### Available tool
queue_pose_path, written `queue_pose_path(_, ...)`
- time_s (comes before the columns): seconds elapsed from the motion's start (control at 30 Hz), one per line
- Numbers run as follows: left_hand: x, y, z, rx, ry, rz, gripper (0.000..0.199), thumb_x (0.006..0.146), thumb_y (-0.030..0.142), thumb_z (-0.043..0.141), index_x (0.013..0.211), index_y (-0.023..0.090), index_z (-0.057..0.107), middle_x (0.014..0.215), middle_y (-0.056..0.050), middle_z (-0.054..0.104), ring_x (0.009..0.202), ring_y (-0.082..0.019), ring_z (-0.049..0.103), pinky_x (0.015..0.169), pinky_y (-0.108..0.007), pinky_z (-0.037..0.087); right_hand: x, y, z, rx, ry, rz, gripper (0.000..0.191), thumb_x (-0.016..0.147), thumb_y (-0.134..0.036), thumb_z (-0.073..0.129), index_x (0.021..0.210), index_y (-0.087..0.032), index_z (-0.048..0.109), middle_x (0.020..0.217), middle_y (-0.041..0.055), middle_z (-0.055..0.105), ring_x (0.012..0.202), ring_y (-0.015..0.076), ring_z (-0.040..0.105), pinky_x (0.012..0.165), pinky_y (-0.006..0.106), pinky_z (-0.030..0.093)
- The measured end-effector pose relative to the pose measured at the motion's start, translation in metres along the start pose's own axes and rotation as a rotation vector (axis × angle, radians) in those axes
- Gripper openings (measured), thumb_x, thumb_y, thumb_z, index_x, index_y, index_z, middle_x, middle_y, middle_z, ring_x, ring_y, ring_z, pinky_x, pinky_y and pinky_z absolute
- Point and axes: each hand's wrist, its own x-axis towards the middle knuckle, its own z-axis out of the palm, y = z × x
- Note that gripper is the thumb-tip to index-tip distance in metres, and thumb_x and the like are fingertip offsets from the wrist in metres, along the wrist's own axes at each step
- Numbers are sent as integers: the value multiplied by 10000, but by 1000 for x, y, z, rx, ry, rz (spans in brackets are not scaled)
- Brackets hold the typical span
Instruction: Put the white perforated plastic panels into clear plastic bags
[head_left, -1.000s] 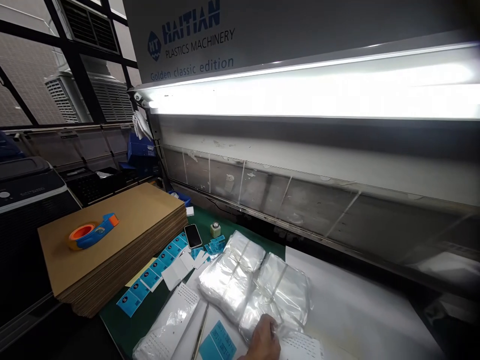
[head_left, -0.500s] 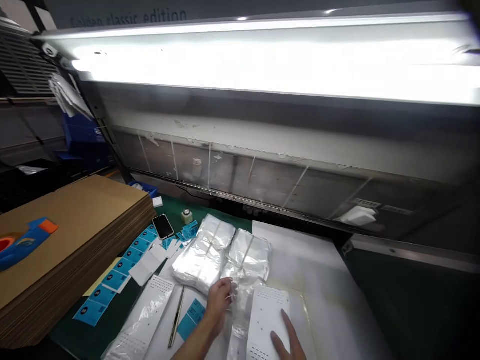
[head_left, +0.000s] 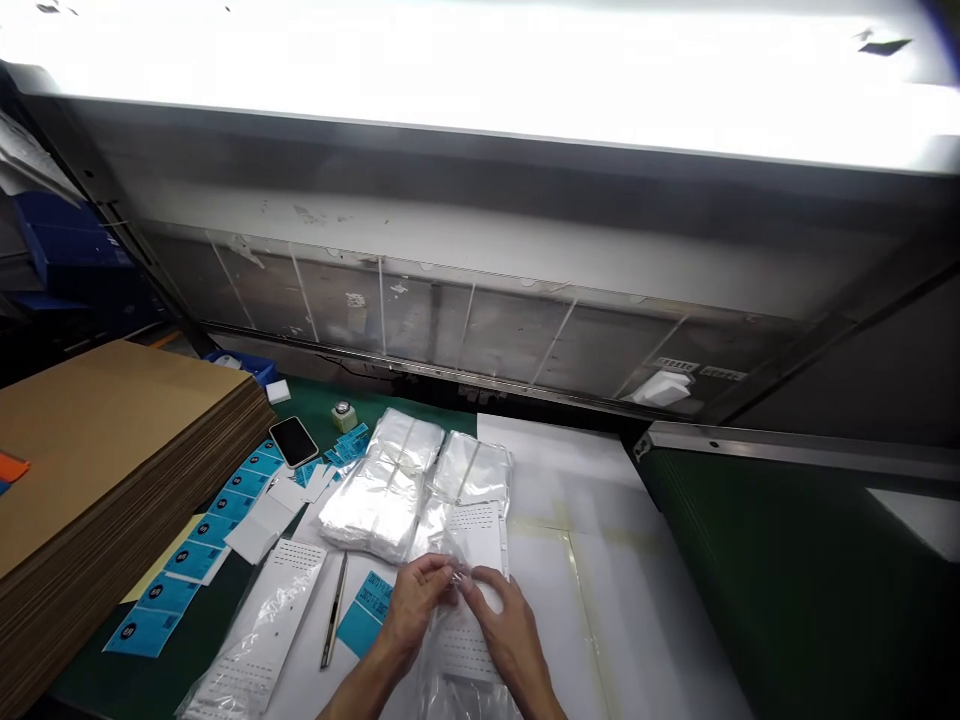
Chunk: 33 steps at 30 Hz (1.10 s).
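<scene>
In the head view, a clear plastic bag [head_left: 465, 650] with a perforated white card inside is pinched narrowly near its top edge by the fingertips of the left hand [head_left: 411, 605] and right hand [head_left: 510, 640]. Two tied bag bundles [head_left: 375, 490] are already stacked just beyond, and another bagged card [head_left: 259, 630] lies to the left. A white sheet [head_left: 600, 580] extends rightward to a green mat [head_left: 750, 560].

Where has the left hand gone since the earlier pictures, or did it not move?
Yes, it moved: compared with the smartphone, the left hand came sideways toward it, closer to the right hand.
</scene>
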Motion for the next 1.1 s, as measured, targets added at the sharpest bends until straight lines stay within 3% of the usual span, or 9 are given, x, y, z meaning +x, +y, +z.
queue_pose_path(0.2,-9,0,-6,7,54,-36,386,687,416,746,894,95,689,817,-112,687,652,-166,595,663,-306,485,3,6,10,86,-41,-47,338,800,-511,529,860,-227,702,921,31,690,958,240,604,880,319,442)
queue_pose_path(0.33,-13,11,-34,-13,314,-6,415,651,422,769,907,105,688,832,-83,671,716,-158,595,627,-249,475,-1,16,6,133,-27,51,449,814,-550,492,968,-180,693,1015,74,698,960,261,627,843,335,486)
queue_pose_path(0.5,-21,57,-75,-100,557,93,446,701,391,743,1046,139,618,700,14,577,592,-92,548,505,-187,426,-13,25,0,126,-1,119,490,787,-588,517,999,-182,692,1135,97,658,1098,301,564,958,392,427)
queue_pose_path(0.57,-25,74,-70,-133,576,169,425,755,391,696,1099,176,570,837,-16,626,686,-117,611,571,-211,476,-20,21,4,109,-5,105,464,783,-581,530,989,-199,695,1136,89,653,1137,310,526,1003,413,375)
queue_pose_path(0.67,-33,81,-37,-118,465,264,336,823,410,619,1058,174,574,1016,-88,657,897,-212,647,787,-345,523,-30,6,15,96,-81,22,401,794,-548,536,940,-215,706,1065,69,673,1099,299,539,1006,412,361)
queue_pose_path(0.73,-40,71,-10,47,283,310,258,859,382,577,954,144,611,979,-105,675,951,-225,634,895,-375,483,-36,-7,23,127,-186,-31,372,811,-513,533,943,-214,711,1027,62,687,1053,281,570,988,399,382)
queue_pose_path(0.83,-50,47,17,259,110,295,228,891,367,525,919,159,614,918,-86,681,879,-200,636,833,-342,504,-42,-20,32,200,-282,-57,372,820,-468,541,1055,-222,691,1122,58,669,1100,264,564,1005,381,385)
queue_pose_path(0.97,-54,30,21,237,236,305,229,890,392,514,874,175,583,834,-39,627,639,-119,559,612,-242,470,-47,-14,32,177,-302,-47,405,799,-465,564,1115,-236,673,1201,54,636,1184,268,516,1059,397,342)
queue_pose_path(1.1,-49,43,5,149,348,253,274,895,427,490,847,164,549,731,10,513,523,-59,375,489,-191,330,-55,5,7,110,-162,38,417,754,-542,571,983,-232,732,1106,61,682,1152,303,536,1042,424,374)
